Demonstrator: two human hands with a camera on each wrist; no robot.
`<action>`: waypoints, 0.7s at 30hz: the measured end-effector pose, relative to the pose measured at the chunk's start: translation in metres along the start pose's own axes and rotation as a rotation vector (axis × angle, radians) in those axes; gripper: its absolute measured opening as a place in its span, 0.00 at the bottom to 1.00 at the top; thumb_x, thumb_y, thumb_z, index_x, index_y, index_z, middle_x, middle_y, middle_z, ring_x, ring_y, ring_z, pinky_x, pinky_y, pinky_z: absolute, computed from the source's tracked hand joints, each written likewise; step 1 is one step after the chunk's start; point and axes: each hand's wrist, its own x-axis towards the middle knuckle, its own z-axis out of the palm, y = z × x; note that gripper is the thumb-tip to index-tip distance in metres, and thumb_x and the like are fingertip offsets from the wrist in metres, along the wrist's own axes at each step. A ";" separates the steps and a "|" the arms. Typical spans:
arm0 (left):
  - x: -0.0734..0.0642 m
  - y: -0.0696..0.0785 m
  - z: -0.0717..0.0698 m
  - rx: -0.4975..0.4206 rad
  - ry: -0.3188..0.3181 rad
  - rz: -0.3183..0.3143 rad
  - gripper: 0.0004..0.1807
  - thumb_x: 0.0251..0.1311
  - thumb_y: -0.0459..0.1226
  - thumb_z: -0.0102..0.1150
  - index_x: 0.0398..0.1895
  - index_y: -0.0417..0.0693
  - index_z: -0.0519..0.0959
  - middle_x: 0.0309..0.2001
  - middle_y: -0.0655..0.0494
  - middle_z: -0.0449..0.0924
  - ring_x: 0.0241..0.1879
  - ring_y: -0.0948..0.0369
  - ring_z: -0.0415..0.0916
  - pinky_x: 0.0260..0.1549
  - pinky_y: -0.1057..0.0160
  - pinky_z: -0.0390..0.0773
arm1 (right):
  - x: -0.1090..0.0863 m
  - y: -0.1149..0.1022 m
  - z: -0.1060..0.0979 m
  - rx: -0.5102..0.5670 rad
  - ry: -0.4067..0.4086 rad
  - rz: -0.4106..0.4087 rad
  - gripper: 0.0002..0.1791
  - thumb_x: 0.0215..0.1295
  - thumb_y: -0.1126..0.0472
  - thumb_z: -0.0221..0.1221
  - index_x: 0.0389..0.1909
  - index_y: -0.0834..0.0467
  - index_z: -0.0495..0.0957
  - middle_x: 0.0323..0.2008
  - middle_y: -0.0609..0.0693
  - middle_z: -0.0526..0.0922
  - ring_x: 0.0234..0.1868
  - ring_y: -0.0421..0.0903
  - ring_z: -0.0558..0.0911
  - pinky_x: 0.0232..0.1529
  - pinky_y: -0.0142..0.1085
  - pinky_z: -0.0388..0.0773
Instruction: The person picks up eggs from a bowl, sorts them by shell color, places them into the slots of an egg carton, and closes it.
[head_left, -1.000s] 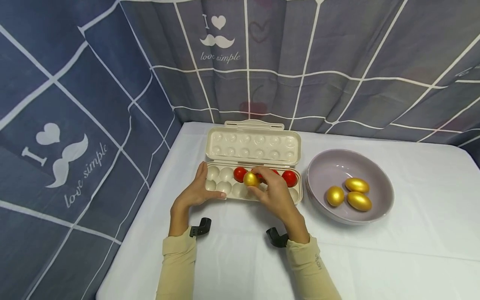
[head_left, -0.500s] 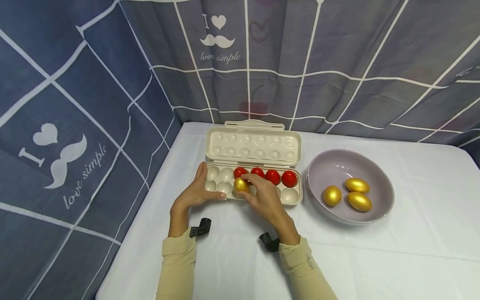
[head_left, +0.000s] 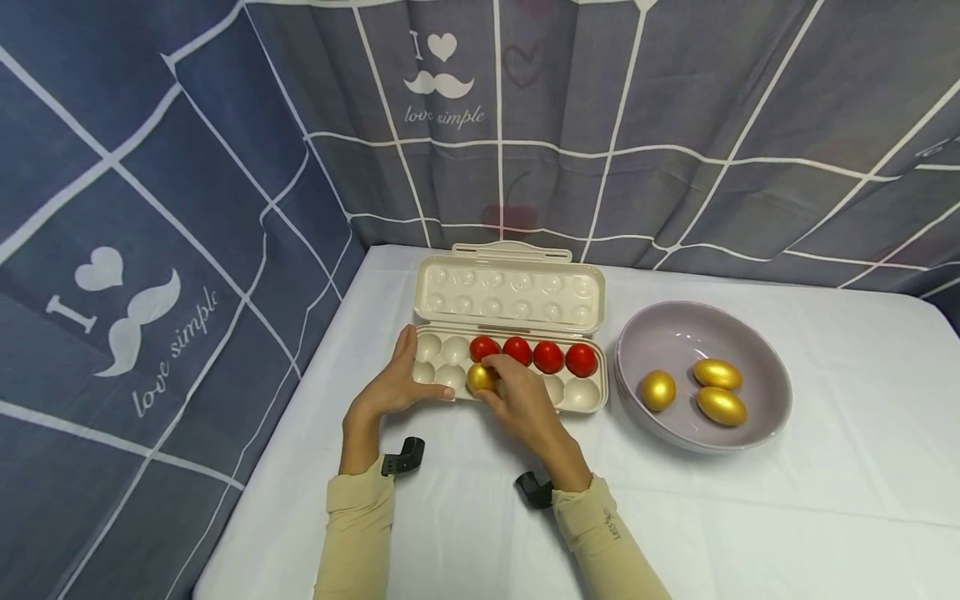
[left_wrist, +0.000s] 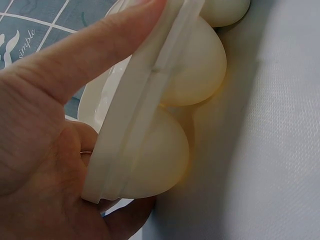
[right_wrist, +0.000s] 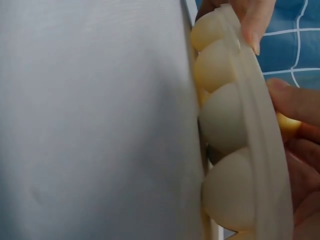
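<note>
A cream plastic egg carton (head_left: 510,300) lies with its lid tipped back. My left hand (head_left: 392,383) grips its left end; in the left wrist view, the thumb crosses the carton's rim (left_wrist: 127,125). With fingertips and thumb, my right hand (head_left: 523,404) holds a golden egg (head_left: 481,378) in the front row, third cup from the left. The carton's side partly covers this golden egg (right_wrist: 287,127) in the right wrist view. Several red eggs (head_left: 548,357) fill the back row's right part. The two left columns and the front row's right cups (head_left: 582,395) hold nothing.
Right of the carton stands a mauve bowl (head_left: 652,333) with 3 golden eggs (head_left: 722,406) inside. A white cloth (head_left: 750,517) covers the table. Dark checked curtains (head_left: 675,100) hang behind and to the left.
My right hand has moved left and toward me with the golden egg, lowering it into a front-row cup. A golden egg in the bowl has rolled left. My left hand stays put.
</note>
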 end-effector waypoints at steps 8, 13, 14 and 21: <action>0.000 0.000 0.001 0.007 -0.001 -0.005 0.72 0.47 0.46 0.77 0.76 0.34 0.27 0.77 0.40 0.19 0.75 0.47 0.21 0.70 0.43 0.35 | 0.000 0.002 0.004 0.005 0.023 0.045 0.23 0.48 0.66 0.76 0.45 0.63 0.79 0.39 0.53 0.84 0.39 0.50 0.82 0.45 0.44 0.79; 0.001 0.000 0.002 0.008 0.002 -0.006 0.72 0.46 0.46 0.77 0.76 0.34 0.28 0.77 0.40 0.20 0.75 0.48 0.22 0.71 0.44 0.36 | 0.001 0.005 0.004 -0.004 0.004 0.060 0.21 0.49 0.65 0.75 0.45 0.62 0.80 0.39 0.52 0.84 0.40 0.50 0.82 0.45 0.44 0.78; 0.000 0.001 0.002 0.012 0.003 -0.007 0.72 0.46 0.46 0.77 0.76 0.34 0.28 0.77 0.41 0.20 0.75 0.48 0.22 0.71 0.44 0.36 | 0.001 0.005 0.004 -0.004 -0.003 0.063 0.21 0.50 0.65 0.75 0.45 0.62 0.81 0.39 0.52 0.84 0.40 0.50 0.82 0.45 0.44 0.78; 0.000 0.000 0.000 0.038 -0.019 -0.013 0.71 0.48 0.46 0.76 0.76 0.34 0.27 0.77 0.40 0.18 0.75 0.48 0.20 0.70 0.44 0.36 | 0.001 0.005 0.002 -0.007 -0.042 0.075 0.19 0.54 0.64 0.73 0.46 0.63 0.81 0.41 0.52 0.84 0.42 0.49 0.81 0.48 0.44 0.78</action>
